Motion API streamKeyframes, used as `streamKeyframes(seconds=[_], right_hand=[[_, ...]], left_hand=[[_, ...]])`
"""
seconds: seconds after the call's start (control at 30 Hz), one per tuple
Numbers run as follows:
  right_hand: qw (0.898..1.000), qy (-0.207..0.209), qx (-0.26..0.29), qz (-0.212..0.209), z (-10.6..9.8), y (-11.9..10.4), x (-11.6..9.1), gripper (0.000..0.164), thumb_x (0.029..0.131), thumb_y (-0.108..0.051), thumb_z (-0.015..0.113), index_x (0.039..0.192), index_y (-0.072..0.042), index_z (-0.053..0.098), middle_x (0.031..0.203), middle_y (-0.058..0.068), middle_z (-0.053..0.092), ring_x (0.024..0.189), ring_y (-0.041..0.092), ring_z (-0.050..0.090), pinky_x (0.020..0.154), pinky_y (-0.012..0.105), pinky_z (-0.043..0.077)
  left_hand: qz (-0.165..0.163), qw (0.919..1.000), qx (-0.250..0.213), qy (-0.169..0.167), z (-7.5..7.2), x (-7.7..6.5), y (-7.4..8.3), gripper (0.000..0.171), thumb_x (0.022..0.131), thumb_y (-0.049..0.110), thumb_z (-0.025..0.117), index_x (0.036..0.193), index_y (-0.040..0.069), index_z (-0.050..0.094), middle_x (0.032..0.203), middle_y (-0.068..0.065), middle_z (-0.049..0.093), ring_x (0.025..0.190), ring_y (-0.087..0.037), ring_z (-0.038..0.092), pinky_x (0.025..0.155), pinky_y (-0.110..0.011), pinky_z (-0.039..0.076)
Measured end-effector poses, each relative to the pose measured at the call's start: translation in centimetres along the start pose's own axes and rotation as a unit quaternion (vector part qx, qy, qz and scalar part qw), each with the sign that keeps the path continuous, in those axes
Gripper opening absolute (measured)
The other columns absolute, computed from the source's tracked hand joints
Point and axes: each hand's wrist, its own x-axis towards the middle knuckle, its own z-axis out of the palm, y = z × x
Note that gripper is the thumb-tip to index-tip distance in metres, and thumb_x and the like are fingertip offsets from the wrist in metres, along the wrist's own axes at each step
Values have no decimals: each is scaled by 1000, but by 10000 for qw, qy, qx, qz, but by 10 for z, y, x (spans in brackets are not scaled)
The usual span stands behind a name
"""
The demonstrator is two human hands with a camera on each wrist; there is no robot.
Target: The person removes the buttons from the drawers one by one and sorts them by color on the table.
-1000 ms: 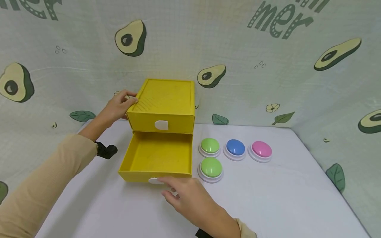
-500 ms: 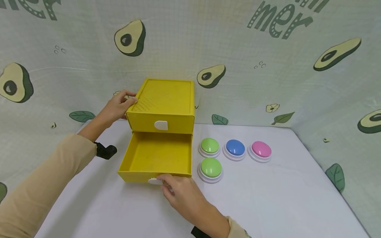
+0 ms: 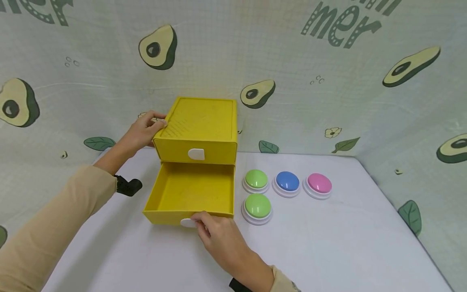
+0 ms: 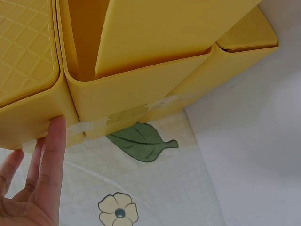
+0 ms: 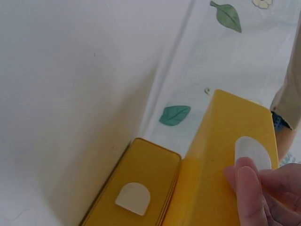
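Note:
A yellow drawer cabinet (image 3: 204, 119) stands against the printed cloth. Its middle drawer (image 3: 166, 217) is pulled out, and its inside is bare. My left hand (image 3: 141, 132) rests at the cabinet's upper left edge; in the left wrist view its fingers (image 4: 54, 160) lie fairly straight against the yellow side. At the drawer front, my right hand (image 3: 226, 243) pinches the white handle (image 3: 187, 223) between thumb and fingers. The right wrist view shows a pushed-in bottom drawer (image 5: 146, 165) below it, with its own white handle (image 5: 133, 197). The upper drawer (image 3: 164, 151) is closed too.
Right of the cabinet stand two green push buttons (image 3: 256, 179), a blue one (image 3: 287, 181) and a pink one (image 3: 319, 183), all on white bases. They sit on a white table (image 3: 328, 251). Avocado-printed cloth (image 3: 208, 44) hangs behind and at the sides.
My right hand's thumb and fingers have drawn together onto the white handle, from merely touching it with the thumb apart. The left hand and the drawer stay in place.

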Motion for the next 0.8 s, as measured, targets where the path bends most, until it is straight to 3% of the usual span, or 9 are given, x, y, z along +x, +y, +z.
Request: streamKeyframes(seconds=[0.8], right_hand=[[9988,137,55,472,6,8,20,9,87,-10,64,95,-10,66,69,-2,62,54,0,42,51,3,34]], left_hand=[[-49,10000,55,28,1,0,1,54,98,43,36,141,11,29,125,-21,46,93,-28,60,75,-35,56]])
